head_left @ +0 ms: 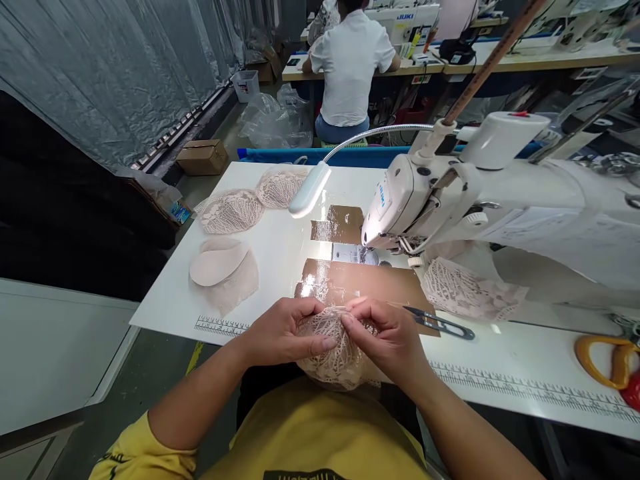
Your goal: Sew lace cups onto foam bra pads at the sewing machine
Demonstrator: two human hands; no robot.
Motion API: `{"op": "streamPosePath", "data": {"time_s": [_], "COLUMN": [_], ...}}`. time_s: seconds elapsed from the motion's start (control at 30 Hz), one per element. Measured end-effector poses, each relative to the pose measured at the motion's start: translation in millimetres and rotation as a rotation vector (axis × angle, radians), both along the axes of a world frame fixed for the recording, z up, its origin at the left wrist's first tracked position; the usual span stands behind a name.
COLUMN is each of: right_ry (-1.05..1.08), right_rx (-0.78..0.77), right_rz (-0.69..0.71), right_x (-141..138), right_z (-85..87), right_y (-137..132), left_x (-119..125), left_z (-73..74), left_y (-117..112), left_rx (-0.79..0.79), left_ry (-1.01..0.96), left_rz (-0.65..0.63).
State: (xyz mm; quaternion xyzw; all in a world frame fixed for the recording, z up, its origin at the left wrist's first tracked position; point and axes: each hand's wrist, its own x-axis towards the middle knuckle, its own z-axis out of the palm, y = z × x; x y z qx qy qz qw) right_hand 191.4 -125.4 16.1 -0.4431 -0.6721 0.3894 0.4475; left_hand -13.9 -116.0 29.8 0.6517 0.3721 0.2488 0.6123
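Both of my hands grip a beige lace bra cup (pixel 333 353) at the near edge of the white sewing table (pixel 280 240). My left hand (pixel 285 333) wraps the cup's left side, thumb pressed on the lace. My right hand (pixel 387 337) pinches its top right edge with curled fingers. A thread snip (pixel 440 323) lies just right of my right hand. The white sewing machine (pixel 450 193) stands behind, its lamp (pixel 310 190) lit over the brown taped patch (pixel 365 280).
Lace cups (pixel 233 210) and plain foam cups (pixel 220 267) lie at the table's left. More lace pieces (pixel 470 290) sit under the machine arm. Orange-handled scissors (pixel 607 360) rest at the far right. A person in a white shirt (pixel 350 67) sits with their back turned at a table beyond.
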Motion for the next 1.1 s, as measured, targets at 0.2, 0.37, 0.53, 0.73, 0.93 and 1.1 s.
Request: {"op": "streamPosePath", "data": {"time_s": [0.2, 0.37, 0.53, 0.73, 0.93, 1.1], "right_ry": [-0.024, -0.036, -0.029, 0.184, 0.267, -0.085], "right_rx": [-0.055, -0.099, -0.179, -0.474, -0.540, -0.383], "right_rz": [-0.002, -0.020, -0.018, 0.080, -0.009, -0.056], "right_x": [1, 3, 8, 13, 45, 67], "right_z": [1.1, 2.6, 2.5, -3.6, 0.9, 11.1], "right_y": [3, 5, 7, 18, 23, 26], "left_x": [6, 10, 14, 29, -18, -17], "left_z": [2.5, -6.7, -8.5, -19.9, 6.3, 18.3], "left_y": [13, 20, 26, 22, 41, 71], "left_rx": [-0.077, -0.204, -0.236, -0.444, -0.236, 0.496], "left_ry": [-0.015, -0.095, -0.158, -0.358, -0.337, 0.263], "left_rz": [0.023, -0.002, -0.024, 0.102, 0.668, 0.700]}}
